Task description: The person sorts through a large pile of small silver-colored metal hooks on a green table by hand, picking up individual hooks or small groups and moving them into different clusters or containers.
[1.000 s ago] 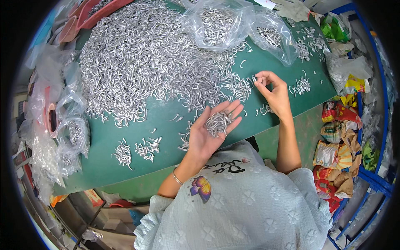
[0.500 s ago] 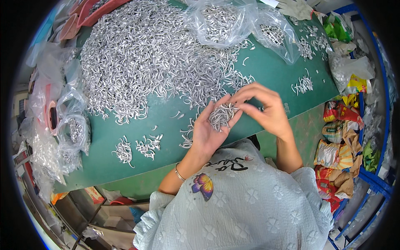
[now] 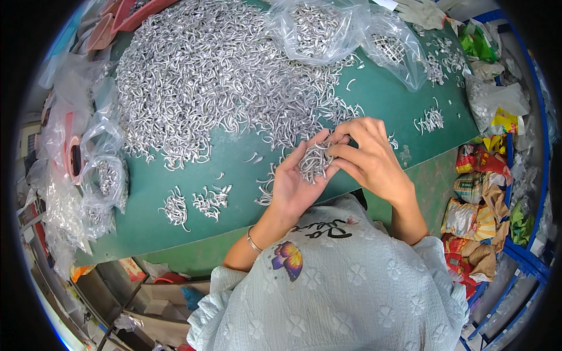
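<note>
Head view looks straight down on a green table (image 3: 374, 99) that's mostly buried under a huge heap of small silvery metal hooks (image 3: 216, 76), so honestly the sorting looks barely dented. Clear plastic bags of hooks (image 3: 319, 26) sit along the far edge, with more crumpled bags (image 3: 88, 175) down the left side, some holding hooks too. On the right there's a jumble of colourful wrappers (image 3: 477, 205) off the table. Nearer the person, a few little counted-looking clusters (image 3: 193, 205) lie well apart from the heap, plus another small bunch (image 3: 430, 120) to the right, so I'd say only a handful of batches are done and the big pile is all still to go. The left hand (image 3: 295, 184) is cupped palm up just over the table's near edge, cradling a loose bundle of hooks (image 3: 316, 161). The right hand (image 3: 372, 158) is curled over it, fingertips (image 3: 339, 149) pinching into the bundle, apparently closed on one or two pieces.
</note>
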`<state>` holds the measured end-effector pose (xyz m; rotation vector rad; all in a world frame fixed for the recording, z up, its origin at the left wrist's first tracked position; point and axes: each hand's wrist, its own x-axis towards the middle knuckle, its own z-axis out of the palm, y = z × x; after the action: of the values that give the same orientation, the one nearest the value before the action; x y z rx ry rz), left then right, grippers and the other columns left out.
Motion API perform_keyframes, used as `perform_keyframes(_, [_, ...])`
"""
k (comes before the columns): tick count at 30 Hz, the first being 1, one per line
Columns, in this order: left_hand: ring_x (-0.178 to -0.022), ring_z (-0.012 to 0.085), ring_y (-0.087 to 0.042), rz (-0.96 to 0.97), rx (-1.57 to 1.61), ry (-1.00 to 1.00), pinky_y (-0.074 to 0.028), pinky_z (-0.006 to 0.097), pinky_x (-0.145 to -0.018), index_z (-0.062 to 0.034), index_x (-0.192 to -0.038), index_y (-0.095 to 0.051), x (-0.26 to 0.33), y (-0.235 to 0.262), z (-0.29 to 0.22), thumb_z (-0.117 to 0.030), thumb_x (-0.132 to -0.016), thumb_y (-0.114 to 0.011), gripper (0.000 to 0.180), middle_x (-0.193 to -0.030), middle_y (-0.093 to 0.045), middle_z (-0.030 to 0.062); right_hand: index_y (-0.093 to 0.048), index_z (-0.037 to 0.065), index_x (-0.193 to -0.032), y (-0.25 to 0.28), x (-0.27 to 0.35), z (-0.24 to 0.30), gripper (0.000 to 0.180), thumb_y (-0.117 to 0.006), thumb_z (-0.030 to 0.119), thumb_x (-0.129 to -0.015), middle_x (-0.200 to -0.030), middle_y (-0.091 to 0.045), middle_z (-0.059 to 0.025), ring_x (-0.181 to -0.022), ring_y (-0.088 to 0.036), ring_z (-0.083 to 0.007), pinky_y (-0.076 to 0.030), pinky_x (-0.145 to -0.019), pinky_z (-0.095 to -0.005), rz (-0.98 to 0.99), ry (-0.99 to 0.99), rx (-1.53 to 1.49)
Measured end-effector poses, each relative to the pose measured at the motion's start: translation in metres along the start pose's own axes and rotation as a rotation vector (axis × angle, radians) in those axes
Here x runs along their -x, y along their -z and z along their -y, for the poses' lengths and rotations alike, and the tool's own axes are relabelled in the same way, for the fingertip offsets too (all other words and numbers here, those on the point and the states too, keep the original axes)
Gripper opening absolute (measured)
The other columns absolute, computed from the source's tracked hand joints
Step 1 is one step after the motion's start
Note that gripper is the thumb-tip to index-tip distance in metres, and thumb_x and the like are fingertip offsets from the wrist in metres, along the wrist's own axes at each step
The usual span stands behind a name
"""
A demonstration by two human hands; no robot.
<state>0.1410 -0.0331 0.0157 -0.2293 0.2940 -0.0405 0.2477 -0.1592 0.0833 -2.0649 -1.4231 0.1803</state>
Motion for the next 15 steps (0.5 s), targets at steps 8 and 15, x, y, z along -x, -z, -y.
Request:
perform_keyframes(8, [-0.122, 0.0328, -0.043, 0.022, 0.126, 0.008, -0.034, 0.047, -0.103, 0.0012, -0.132, -0.037, 0.001, 0.003, 0.0, -0.024, -0.098, -0.031, 0.043, -0.131, -0.044, 0.0208, -0.063, 0.009, -0.08, 0.001, 0.002, -0.011, 0.017, -0.072, 0.008, -0.066, -0.1, -0.056, -0.0015, -0.095, -0.049, -0.021, -0.033, -0.084, -0.0355, -0.031, -0.034, -0.21])
perform_keyframes(15, [-0.122, 0.0323, -0.043, 0.066, 0.108, 0.011, -0.035, 0.047, -0.102, 0.0014, -0.132, -0.037, 0.001, 0.002, 0.0, -0.024, -0.098, -0.031, 0.043, -0.132, -0.042, 0.0208, -0.064, 0.009, -0.077, -0.001, 0.001, -0.01, 0.015, -0.072, 0.005, -0.065, -0.093, -0.061, -0.0005, -0.089, -0.051, -0.0193, -0.033, -0.083, -0.0341, -0.097, -0.074, -0.303])
